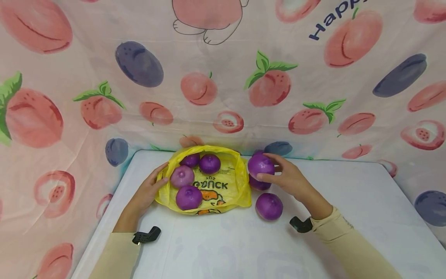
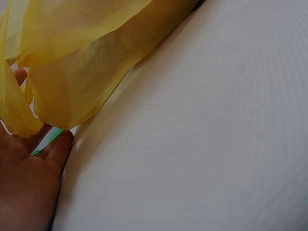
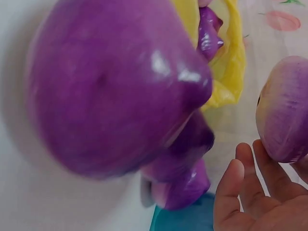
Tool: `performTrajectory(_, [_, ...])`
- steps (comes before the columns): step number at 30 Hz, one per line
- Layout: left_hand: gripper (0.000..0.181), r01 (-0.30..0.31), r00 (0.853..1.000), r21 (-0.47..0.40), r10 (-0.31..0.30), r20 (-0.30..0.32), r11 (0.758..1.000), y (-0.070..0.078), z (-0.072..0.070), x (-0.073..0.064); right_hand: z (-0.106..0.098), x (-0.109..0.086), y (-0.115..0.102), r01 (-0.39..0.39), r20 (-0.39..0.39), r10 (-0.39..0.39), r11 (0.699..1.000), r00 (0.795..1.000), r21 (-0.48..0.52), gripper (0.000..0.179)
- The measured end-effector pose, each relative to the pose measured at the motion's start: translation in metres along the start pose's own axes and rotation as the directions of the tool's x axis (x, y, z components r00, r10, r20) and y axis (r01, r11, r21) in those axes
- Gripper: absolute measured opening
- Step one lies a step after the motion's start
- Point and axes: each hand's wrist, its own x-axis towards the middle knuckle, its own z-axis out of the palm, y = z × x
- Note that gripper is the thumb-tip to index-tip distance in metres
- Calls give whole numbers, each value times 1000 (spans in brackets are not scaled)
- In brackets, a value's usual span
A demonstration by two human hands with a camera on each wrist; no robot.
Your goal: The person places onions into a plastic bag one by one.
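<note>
A yellow plastic bag (image 1: 240,176) lies with its mouth open on the white table, several purple onions (image 1: 189,197) inside along its left part. At the bag's left rim, my left hand (image 1: 143,193) holds the edge between thumb and fingers; the left wrist view shows the yellow film (image 2: 82,72) over the fingers. Just right of the bag, my right hand (image 1: 290,178) grips a purple onion (image 1: 260,164) between thumb and fingertips, raised above another onion (image 1: 259,183). That held onion (image 3: 286,110) appears at the right edge of the right wrist view.
One loose onion (image 1: 269,206) sits on the table (image 1: 223,248) below the right hand, and another (image 1: 258,152) is partly hidden behind the held one. A fruit-printed cloth (image 1: 223,89) hangs behind the table and along its left side.
</note>
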Motion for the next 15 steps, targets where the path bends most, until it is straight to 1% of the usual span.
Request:
performTrajectory(5, [64, -7, 1000, -7, 7, 2, 1000, -1, 0, 0, 7, 1, -11, -15, 7, 15, 999, 1000, 34, 88])
performTrajectory(11, [64, -17, 1000, -17, 17, 6, 1000, -2, -1, 1, 19, 0, -29, -11, 15, 9, 997, 1000, 71, 87])
performTrajectory(15, [64, -23, 1000, -21, 23, 10, 1000, -2, -1, 1, 27, 2, -37, -21, 28, 19, 995, 999, 99, 87])
